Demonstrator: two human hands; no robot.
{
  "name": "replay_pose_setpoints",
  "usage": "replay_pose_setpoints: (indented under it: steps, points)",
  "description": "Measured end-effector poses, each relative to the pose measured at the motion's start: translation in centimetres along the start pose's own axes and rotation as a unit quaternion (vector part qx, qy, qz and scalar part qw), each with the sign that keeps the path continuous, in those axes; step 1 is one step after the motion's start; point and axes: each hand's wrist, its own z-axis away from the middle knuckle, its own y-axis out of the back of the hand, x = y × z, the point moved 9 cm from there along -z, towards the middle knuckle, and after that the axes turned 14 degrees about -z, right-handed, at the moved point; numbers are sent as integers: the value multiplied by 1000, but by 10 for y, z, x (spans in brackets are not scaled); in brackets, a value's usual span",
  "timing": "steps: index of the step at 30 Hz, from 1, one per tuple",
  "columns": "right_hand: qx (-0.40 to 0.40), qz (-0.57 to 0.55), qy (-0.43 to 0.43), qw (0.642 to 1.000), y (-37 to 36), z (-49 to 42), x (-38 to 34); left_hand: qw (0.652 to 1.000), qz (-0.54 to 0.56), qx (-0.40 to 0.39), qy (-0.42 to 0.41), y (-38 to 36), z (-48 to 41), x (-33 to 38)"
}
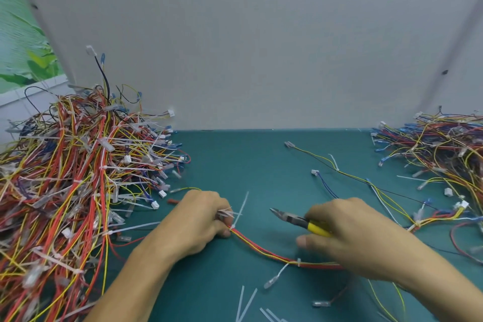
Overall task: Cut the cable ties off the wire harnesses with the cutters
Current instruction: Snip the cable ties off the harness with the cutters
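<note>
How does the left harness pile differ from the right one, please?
The left harness pile is taller and bristles with white cable ties; the right harness pile lies lower with few ties visible. Left looks mostly red; right shows more blue. Both sit on the green mat.

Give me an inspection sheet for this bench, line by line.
Surface: green mat.
Job's things: yellow-handled cutters; red-yellow harness with a white cable tie at the left hand, second tie further along.
Clutter: cut tie pieces at the near edge.
Grippers: left hand grips the harness end; right hand grips the cutters.
Cables: harness pile left; second pile right; loose harness between.
Surroundings: grey partition behind; leaf-print panel far left.
</note>
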Motion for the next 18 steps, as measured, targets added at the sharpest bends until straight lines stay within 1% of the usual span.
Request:
replay_pose_setpoints:
  steps: [2, 5, 8, 11, 14, 18]
  points:
    - [-18, -1, -8, 1000, -8, -6, -6, 999, 0, 41, -18, 5, 0, 9]
    - [-38, 2, -15, 999, -21, -11, -14, 998, 9, 61, -23, 7, 1, 15]
    - [-32, 9, -19, 999, -34, -10, -22, 998, 30, 58, -12, 7, 0, 12]
    - [-18, 20, -23, 999, -41, -8, -25, 998, 46, 35, 0, 4, 0, 10]
    - [-13, 29, -35, 999, -43, -6, -23, 998, 63, 15, 8, 0, 1, 8]
    - [-10, 27, -46, 999, -41, -4, -21, 997, 70, 11, 16, -1, 1, 6]
